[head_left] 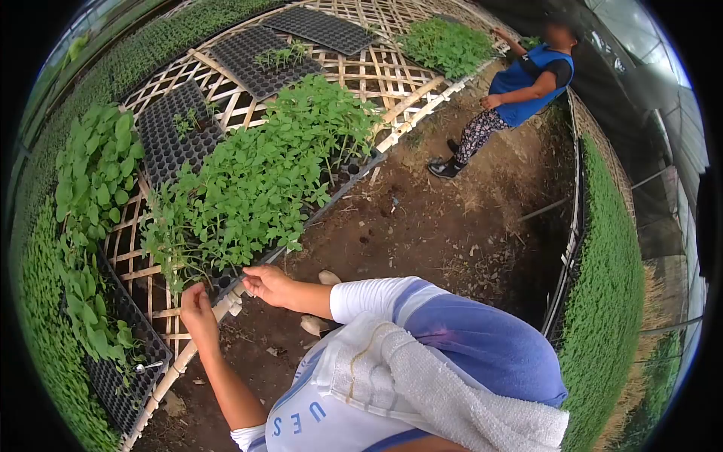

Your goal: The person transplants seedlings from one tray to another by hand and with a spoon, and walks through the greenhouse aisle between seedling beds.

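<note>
Leafy green seedlings (263, 169) grow densely in a black cell tray (224, 282) at the front edge of the slatted bench. My left hand (199, 310) is at the tray's near left corner, its fingers drawn together beside thin stems that hang there. Just to the right, my right hand (268, 286) has thumb and fingers pinched at the tray's edge, below the leaves. Whatever lies between the fingertips of either hand is too small to make out.
Other black cell trays (175, 139) rest on the bamboo lattice (392, 71), some with a few seedlings. A spoon-like metal tool (149, 367) lies on the left tray. A person in a blue vest (531, 87) stands along the dirt aisle (422, 218). Another seedling bed (606, 264) lines the right.
</note>
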A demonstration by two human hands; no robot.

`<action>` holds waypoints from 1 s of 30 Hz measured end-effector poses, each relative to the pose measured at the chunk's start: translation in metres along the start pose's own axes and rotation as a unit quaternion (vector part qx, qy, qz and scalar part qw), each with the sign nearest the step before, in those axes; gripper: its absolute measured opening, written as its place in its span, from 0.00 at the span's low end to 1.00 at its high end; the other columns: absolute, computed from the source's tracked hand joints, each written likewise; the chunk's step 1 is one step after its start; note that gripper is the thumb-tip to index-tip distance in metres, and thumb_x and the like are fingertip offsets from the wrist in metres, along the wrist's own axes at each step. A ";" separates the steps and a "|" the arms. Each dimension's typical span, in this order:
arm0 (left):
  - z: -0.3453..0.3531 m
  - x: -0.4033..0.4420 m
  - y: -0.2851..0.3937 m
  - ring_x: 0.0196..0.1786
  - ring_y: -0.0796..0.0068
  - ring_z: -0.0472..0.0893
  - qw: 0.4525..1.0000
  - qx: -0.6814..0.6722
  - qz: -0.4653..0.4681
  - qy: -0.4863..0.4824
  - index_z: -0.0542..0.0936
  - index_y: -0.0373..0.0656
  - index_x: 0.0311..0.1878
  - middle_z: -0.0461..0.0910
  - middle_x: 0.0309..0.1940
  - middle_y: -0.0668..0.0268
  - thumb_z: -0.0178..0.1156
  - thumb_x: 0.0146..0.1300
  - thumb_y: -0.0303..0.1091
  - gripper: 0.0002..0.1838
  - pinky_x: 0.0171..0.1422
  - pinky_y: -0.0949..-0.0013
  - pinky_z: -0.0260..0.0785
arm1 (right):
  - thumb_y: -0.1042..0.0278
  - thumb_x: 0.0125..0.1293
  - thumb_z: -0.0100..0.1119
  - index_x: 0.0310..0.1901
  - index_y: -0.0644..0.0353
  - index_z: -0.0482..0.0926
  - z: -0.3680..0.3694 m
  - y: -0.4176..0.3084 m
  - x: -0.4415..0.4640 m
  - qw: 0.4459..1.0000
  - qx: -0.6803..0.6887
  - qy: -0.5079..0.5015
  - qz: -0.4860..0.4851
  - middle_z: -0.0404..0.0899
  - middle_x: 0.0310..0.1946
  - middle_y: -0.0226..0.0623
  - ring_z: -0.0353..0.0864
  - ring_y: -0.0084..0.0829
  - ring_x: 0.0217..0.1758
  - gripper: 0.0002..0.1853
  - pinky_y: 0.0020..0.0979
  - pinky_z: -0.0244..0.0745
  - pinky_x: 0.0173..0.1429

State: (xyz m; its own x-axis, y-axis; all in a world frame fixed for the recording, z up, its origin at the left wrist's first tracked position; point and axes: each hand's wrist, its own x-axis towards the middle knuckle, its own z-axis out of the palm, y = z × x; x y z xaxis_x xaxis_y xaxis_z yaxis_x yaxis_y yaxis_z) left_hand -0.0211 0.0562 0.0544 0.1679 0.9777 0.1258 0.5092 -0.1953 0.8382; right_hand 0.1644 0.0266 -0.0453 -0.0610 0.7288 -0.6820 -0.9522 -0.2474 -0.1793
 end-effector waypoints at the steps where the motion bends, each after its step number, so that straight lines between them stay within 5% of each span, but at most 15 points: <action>1: 0.014 0.010 0.004 0.35 0.71 0.81 0.998 0.034 0.038 -0.025 0.81 0.30 0.48 0.83 0.34 0.60 0.55 0.68 0.23 0.10 0.43 0.68 0.74 | 0.77 0.65 0.65 0.41 0.61 0.76 0.000 -0.001 0.002 1.000 0.006 -0.016 0.005 0.76 0.38 0.36 0.78 0.31 0.39 0.07 0.30 0.82 0.43; 4: 0.037 0.035 0.015 0.33 0.59 0.86 0.982 0.144 0.099 -0.078 0.83 0.32 0.45 0.85 0.31 0.49 0.58 0.62 0.25 0.10 0.41 0.62 0.75 | 0.78 0.62 0.67 0.40 0.64 0.78 0.003 -0.005 -0.004 0.997 0.053 -0.043 0.028 0.77 0.36 0.37 0.79 0.31 0.39 0.07 0.28 0.81 0.42; 6: 0.039 0.051 0.029 0.43 0.43 0.84 0.976 0.170 0.017 -0.132 0.84 0.34 0.41 0.83 0.35 0.43 0.57 0.62 0.29 0.11 0.48 0.53 0.75 | 0.78 0.63 0.66 0.38 0.64 0.77 0.003 -0.009 -0.004 0.995 0.076 -0.057 0.040 0.78 0.33 0.39 0.80 0.31 0.36 0.06 0.27 0.82 0.39; 9: 0.037 0.074 0.020 0.43 0.40 0.83 0.969 0.173 -0.028 -0.171 0.85 0.35 0.36 0.82 0.35 0.42 0.58 0.57 0.31 0.11 0.50 0.52 0.76 | 0.79 0.63 0.66 0.38 0.66 0.76 0.009 -0.013 -0.008 0.992 0.096 -0.060 0.049 0.79 0.33 0.44 0.80 0.32 0.35 0.07 0.27 0.82 0.39; 10: 0.037 0.083 0.013 0.42 0.43 0.84 0.960 0.186 -0.060 -0.200 0.86 0.35 0.37 0.82 0.33 0.42 0.58 0.58 0.32 0.12 0.51 0.54 0.76 | 0.79 0.62 0.66 0.38 0.66 0.76 0.008 -0.013 -0.006 0.992 0.097 -0.060 0.047 0.79 0.34 0.45 0.79 0.32 0.35 0.08 0.28 0.82 0.40; 11: 0.038 0.090 0.007 0.23 0.73 0.80 0.955 0.143 -0.124 -0.229 0.83 0.29 0.47 0.84 0.26 0.59 0.57 0.61 0.26 0.14 0.31 0.68 0.74 | 0.79 0.61 0.67 0.38 0.65 0.75 0.009 -0.015 -0.006 0.991 0.103 -0.068 0.055 0.78 0.36 0.46 0.79 0.32 0.35 0.08 0.28 0.82 0.40; 15: 0.038 0.096 0.015 0.27 0.74 0.81 0.957 0.068 -0.138 -0.246 0.79 0.26 0.56 0.84 0.31 0.59 0.52 0.64 0.23 0.19 0.34 0.70 0.77 | 0.81 0.58 0.68 0.40 0.63 0.75 0.011 -0.015 -0.005 0.989 0.115 -0.071 0.063 0.77 0.39 0.43 0.79 0.33 0.39 0.12 0.27 0.81 0.41; 30: 0.041 0.109 0.012 0.26 0.79 0.78 0.942 0.044 -0.158 -0.292 0.82 0.32 0.51 0.82 0.33 0.65 0.53 0.59 0.19 0.18 0.30 0.73 0.74 | 0.80 0.58 0.60 0.40 0.61 0.71 0.002 -0.017 0.011 0.979 0.075 -0.166 0.095 0.74 0.37 0.35 0.73 0.30 0.37 0.11 0.28 0.75 0.37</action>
State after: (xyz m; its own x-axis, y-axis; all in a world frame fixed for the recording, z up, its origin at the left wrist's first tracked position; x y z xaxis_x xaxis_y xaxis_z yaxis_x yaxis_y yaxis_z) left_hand 0.0382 0.1571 0.0565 0.4179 0.7846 -0.4581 0.6757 0.0687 0.7340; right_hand 0.1796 0.0404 -0.0481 -0.3126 0.8521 -0.4198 -0.9455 -0.3215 0.0514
